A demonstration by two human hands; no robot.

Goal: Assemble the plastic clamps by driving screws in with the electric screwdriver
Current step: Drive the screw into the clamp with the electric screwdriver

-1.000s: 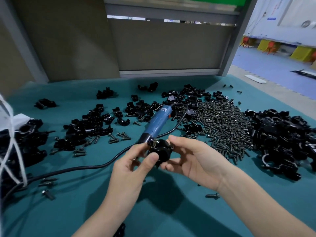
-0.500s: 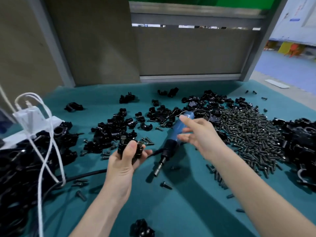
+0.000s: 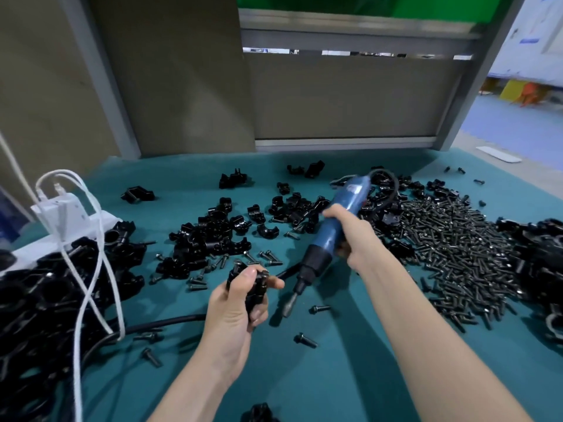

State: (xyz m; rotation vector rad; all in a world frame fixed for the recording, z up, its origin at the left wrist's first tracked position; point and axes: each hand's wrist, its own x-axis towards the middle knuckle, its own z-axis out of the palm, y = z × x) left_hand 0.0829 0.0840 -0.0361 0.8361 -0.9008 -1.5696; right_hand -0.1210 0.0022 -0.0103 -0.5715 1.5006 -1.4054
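Left hand [image 3: 236, 303] is curled tight around a black plastic clamp [image 3: 255, 286], thumb over the front of it, and a screw head pokes out the top just above the thumb. Right hand [image 3: 353, 236] has a full fist grip on the blue electric screwdriver [image 3: 335, 220], about halfway along the body. The tool is tilted, with its bit [image 3: 289, 304] pointing down toward the left hand. The tip sits just right of the clamp, not touching it, and I honestly can't tell if it's touching the tabletop [image 3: 335, 379] or not.

The big screw pile [image 3: 451, 245] is right of the right hand, and there's a heap of black clamps [image 3: 542, 269] past that at the edge. Loose clamp halves [image 3: 213, 236] are scattered beyond the left hand. Way more clamps are piled up off to its left [image 3: 36, 300], with white cables [image 3: 88, 269] draped over them from a white charger block [image 3: 61, 208]. The screwdriver's black cord [image 3: 164, 325] runs along the tabletop left of the left hand. A couple of stray screws [image 3: 305, 341] lie between the two forearms
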